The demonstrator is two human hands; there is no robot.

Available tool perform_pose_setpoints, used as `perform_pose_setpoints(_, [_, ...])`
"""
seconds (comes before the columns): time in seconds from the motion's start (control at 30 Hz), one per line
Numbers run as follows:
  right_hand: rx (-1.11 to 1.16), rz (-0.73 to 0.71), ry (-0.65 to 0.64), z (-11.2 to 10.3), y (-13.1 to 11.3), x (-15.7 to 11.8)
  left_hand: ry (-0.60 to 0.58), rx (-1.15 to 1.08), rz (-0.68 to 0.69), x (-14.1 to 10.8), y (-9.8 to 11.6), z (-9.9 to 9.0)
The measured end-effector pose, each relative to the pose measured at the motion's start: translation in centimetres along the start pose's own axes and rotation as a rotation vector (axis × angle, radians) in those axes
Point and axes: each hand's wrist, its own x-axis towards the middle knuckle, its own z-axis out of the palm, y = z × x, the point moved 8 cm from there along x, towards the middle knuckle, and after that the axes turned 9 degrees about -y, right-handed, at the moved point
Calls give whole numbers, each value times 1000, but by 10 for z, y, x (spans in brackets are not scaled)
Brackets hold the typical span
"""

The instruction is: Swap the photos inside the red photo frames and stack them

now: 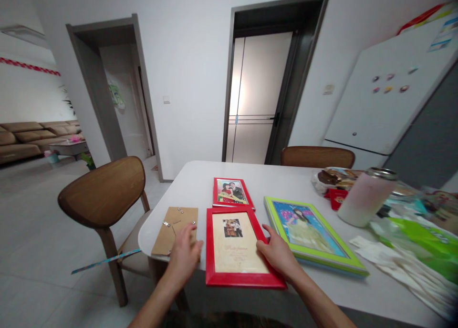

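On the near edge of the white worktop [200, 175] lies a large red picture frame [239, 246] with a small photo on cream paper. The right hand [277, 252] rests on its right edge, fingers curled loosely against the rim. The left hand [185, 251] lies flat, fingers spread, on the brown cardboard backing board [171, 225] just left of the frame.
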Motion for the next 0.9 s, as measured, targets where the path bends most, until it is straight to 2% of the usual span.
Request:
perform_pose_setpoints(0.1, [613, 56, -136, 10, -7, -10, -252, -7, 240, -21, 56, 58])
perform_pose_setpoints(0.17, [814, 28, -175, 10, -22, -19, -317, 19, 335, -30, 85, 80])
perform_pose_setpoints(0.23, [861, 4, -199, 8, -35, -26, -312, 70, 416, -33, 109, 88])
perform_pose_setpoints(0.3, [840, -20, -236, 7, -44, -29, -302, 124, 510, -34, 129, 86])
perform_pose_setpoints(0.4, [671, -82, -246, 3, -46, -24, -210, 151, 604, -33, 143, 65])
perform_pose_setpoints(0.47, [439, -112, -198, -1, -40, -16, -53, 114, 558, -27, 134, 34])
perform_pose_setpoints(0.5, [289, -116, -154, -4, -35, -12, 31, 75, 491, -22, 123, 16])
perform_pose_setpoints(0.57, [-31, -113, -56, -10, -26, -4, 168, -34, 303, -15, 88, -17])
perform_pose_setpoints(0.63, [-301, -124, 14, -11, -19, -1, 237, -164, 115, -11, 45, -39])
perform_pose_setpoints(0.7, [-485, -142, 29, -7, -14, 0, 250, -269, 2, -13, 7, -47])
perform_pose_setpoints(0.77, [-603, -154, 16, -1, -11, 0, 244, -308, -69, -17, -25, -47])
perform_pose_setpoints(0.83, [-674, -165, 2, 4, -8, -1, 228, -266, -106, -24, -46, -43])
perform_pose_setpoints(0.9, [-717, -182, -9, 8, -8, -2, 191, -164, -114, -30, -54, -37])
